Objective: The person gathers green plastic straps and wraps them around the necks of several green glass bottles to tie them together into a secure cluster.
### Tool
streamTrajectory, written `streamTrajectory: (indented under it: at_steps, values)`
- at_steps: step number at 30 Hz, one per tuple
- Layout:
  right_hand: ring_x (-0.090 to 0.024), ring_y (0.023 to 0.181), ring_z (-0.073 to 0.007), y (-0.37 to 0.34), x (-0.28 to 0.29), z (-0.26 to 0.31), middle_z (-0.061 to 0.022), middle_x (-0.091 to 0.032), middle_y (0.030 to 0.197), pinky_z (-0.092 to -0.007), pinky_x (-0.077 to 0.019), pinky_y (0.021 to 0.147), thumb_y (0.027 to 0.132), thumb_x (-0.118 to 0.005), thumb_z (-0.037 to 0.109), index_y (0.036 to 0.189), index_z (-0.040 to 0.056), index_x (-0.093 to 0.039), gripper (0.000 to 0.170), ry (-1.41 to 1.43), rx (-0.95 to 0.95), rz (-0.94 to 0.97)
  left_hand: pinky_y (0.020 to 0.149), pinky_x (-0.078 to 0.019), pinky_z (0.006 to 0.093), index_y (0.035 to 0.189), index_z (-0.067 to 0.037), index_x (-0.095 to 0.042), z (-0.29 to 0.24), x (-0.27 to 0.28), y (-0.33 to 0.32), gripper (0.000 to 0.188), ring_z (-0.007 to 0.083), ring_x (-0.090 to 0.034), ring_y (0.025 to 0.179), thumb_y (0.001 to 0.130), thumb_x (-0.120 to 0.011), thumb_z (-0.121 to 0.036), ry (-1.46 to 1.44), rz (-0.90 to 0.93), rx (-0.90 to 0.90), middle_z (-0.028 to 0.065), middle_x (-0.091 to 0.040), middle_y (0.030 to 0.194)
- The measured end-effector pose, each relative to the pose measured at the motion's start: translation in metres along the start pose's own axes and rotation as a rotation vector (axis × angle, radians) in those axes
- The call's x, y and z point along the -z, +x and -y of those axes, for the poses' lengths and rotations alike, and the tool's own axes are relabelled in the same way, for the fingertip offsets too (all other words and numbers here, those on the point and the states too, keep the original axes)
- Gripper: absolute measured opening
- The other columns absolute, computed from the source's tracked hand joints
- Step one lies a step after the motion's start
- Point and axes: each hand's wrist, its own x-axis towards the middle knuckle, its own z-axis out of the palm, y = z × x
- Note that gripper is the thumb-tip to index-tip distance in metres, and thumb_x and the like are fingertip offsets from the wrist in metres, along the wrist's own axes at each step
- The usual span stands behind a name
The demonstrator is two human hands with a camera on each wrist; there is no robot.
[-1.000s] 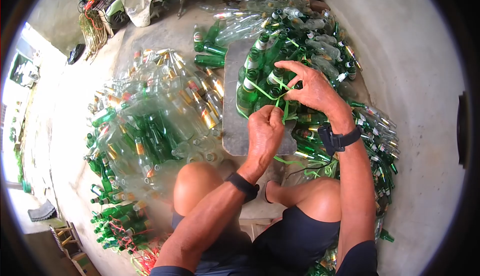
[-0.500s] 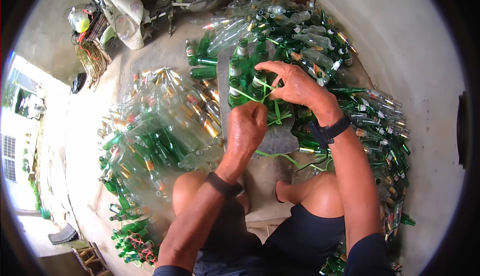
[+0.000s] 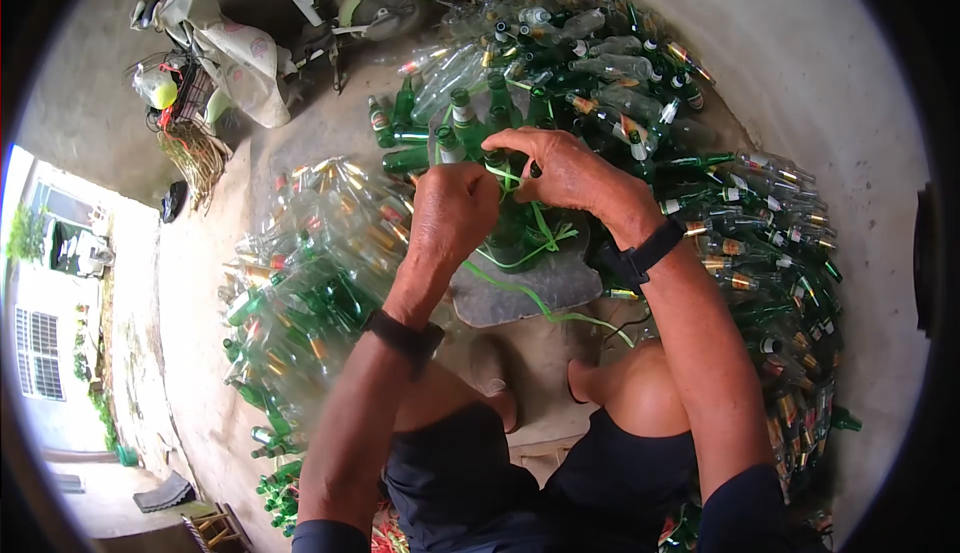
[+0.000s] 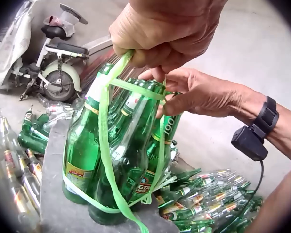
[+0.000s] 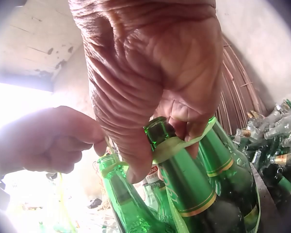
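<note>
A cluster of upright green glass bottles (image 4: pixel 80 160) stands on a grey board (image 3: pixel 530 298), with a light-green plastic strap (image 4: pixel 105 141) wound round their bodies and necks. My left hand (image 3: pixel 455 203), in a fist at the cluster's left, grips the strap, whose free end hangs down in front of the bottles. Arched over the necks is my right hand (image 3: pixel 580 178). Its thumb and fingers curl round the neck of one green bottle (image 5: pixel 189 187) where the strap crosses; the palm hides part of the fingertips in the right wrist view.
Clear and green bottles lie heaped to the left (image 3: pixel 330 243) and along the wall to the right (image 3: pixel 770 263). Behind stands a scooter (image 4: pixel 58 63) beside a pale sack (image 3: pixel 235 58). A loose strap tail (image 3: pixel 540 303) trails across the board toward my knees (image 3: pixel 640 383).
My left hand has moved left and up, drawing the strap away from the bottles. The right hand stays at the necks. The head view has shifted, with more of the left doorway in sight.
</note>
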Motion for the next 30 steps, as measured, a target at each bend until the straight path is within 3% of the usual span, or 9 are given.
streamTrajectory:
  at_steps: [6,12,14,16,18,24,26,28,30]
  values:
    - [-0.068,0.084,-0.021,-0.001,-0.001,0.001,-0.0122,-0.069,0.119,-0.0359,-0.0566,0.077,0.069,-0.079,-0.006,0.136,0.0121,-0.063,0.072,0.009,-0.042,0.001,0.057,-0.0489,0.0346,0.087,0.007,-0.071,0.017,0.002,0.029,0.019,0.0101,-0.057,0.06,0.088,-0.063,-0.009,0.166,-0.01,-0.125,0.014,-0.061,0.06]
    - [-0.068,0.086,-0.022,0.0,-0.005,-0.006,-0.0116,-0.069,0.118,-0.036,-0.0564,0.08,0.069,-0.081,-0.006,0.137,0.0125,-0.063,0.073,-0.068,0.119,-0.072,0.062,-0.0532,0.0381,0.089,0.002,-0.074,0.027,-0.003,0.029,0.018,0.0228,-0.069,0.061,0.084,-0.064,-0.011,0.275,-0.054,-0.112,0.0204,-0.067,0.068]
    - [-0.069,0.089,-0.0228,0.0,-0.003,-0.004,-0.0119,-0.069,0.12,-0.0362,-0.0565,0.081,0.069,-0.081,-0.005,0.137,0.0122,-0.063,0.073,-0.031,0.054,-0.025,0.064,-0.0546,0.0402,0.089,0.0,-0.076,0.028,-0.002,0.026,0.018,0.0302,-0.07,0.063,0.083,-0.064,-0.012,0.252,-0.061,-0.065,0.0225,-0.068,0.072]
    - [-0.07,0.092,-0.0236,0.0,0.001,0.003,-0.0121,-0.069,0.123,-0.0364,-0.0566,0.082,0.069,-0.082,-0.005,0.137,0.0119,-0.063,0.073,0.006,-0.008,0.016,0.065,-0.055,0.0402,0.089,0.0,-0.077,0.027,-0.002,0.024,0.018,0.031,-0.071,0.064,0.084,-0.064,-0.013,0.283,-0.056,-0.047,0.023,-0.068,0.072]
    - [-0.069,0.111,-0.037,0.0,0.005,0.006,-0.0179,-0.071,0.121,-0.0408,-0.0556,0.095,0.069,-0.081,0.003,0.134,0.012,-0.064,0.067,0.05,-0.051,0.026,0.066,-0.0555,0.0402,0.089,-0.001,-0.077,0.028,-0.002,0.022,0.018,0.0318,-0.072,0.066,0.084,-0.064,-0.013,0.315,-0.056,-0.028,0.0234,-0.068,0.073]
    - [-0.068,0.114,-0.037,0.0,0.0,-0.002,-0.0203,-0.071,0.125,-0.0409,-0.0549,0.097,0.076,-0.07,0.004,0.135,0.011,-0.064,0.06,0.007,0.011,-0.027,0.071,-0.0577,0.0409,0.091,-0.002,-0.079,0.036,-0.008,0.007,0.02,0.0337,-0.075,0.073,0.084,-0.065,-0.014,0.328,-0.018,0.084,0.0225,-0.071,0.075]
    - [-0.068,0.112,-0.0341,-0.002,-0.001,-0.001,-0.0172,-0.07,0.127,-0.0403,-0.0553,0.094,0.077,-0.073,0.003,0.137,0.0107,-0.063,0.061,0.005,-0.036,-0.004,0.072,-0.0566,0.0487,0.083,0.0,-0.076,0.039,-0.011,0.006,0.019,0.0444,-0.071,0.076,0.083,-0.063,-0.014,0.194,-0.113,0.036,0.027,-0.067,0.075]
    - [-0.069,0.11,-0.0312,0.002,-0.001,0.0,-0.0141,-0.07,0.128,-0.0397,-0.0558,0.091,0.079,-0.075,0.003,0.138,0.0104,-0.062,0.062,0.002,-0.07,0.015,0.071,-0.0563,0.0483,0.083,0.0,-0.076,0.039,-0.009,0.004,0.019,0.0448,-0.07,0.076,0.083,-0.063,-0.014,0.176,-0.115,0.042,0.0272,-0.067,0.076]
    - [-0.066,0.115,-0.0354,-0.001,-0.005,-0.006,-0.0162,-0.068,0.129,-0.0415,-0.054,0.096,0.079,-0.074,0.002,0.138,0.0099,-0.062,0.061,0.0,0.014,-0.025,0.07,-0.056,0.048,0.083,0.001,-0.075,0.042,-0.01,0.001,0.019,0.0451,-0.07,0.076,0.083,-0.063,-0.014,0.153,-0.106,0.043,0.0275,-0.067,0.076]
